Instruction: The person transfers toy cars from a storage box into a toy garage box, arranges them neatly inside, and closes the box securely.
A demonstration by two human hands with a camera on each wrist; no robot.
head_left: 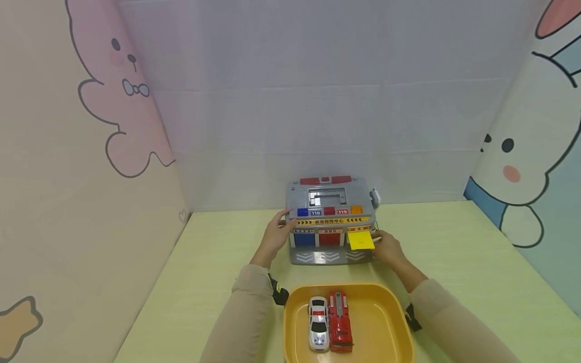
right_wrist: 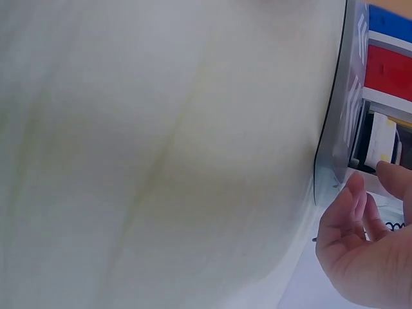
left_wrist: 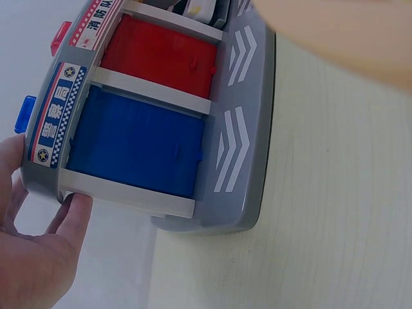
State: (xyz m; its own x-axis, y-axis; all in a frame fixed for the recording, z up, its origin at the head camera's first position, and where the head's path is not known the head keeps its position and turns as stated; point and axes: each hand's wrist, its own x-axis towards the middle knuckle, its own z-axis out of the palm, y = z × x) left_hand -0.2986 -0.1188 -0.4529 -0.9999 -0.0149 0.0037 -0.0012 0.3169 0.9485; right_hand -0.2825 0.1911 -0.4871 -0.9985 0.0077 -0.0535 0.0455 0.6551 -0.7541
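A grey toy garage [head_left: 297,194] stands at the back of the table, with Chinese lettering, blue and red doors down, and a yellow door [head_left: 360,240] lifted outward. My left hand [head_left: 277,233] grips its left end, fingers curled about the roof edge and side, as the left wrist view shows. At the right end, my right hand [head_left: 389,247] has its thumb at the inner side of the uncovered bay and its curled fingers outside the end wall. Inside that bay sits a white toy vehicle [right_wrist: 380,140], partly hidden; whether the thumb touches it is unclear.
A yellow tray [head_left: 376,322] lies nearest me between the forearms, holding a white toy police car [head_left: 319,325] and a red toy fire truck [head_left: 339,322] side by side. Cartoon-printed walls enclose the pale green table [head_left: 209,282].
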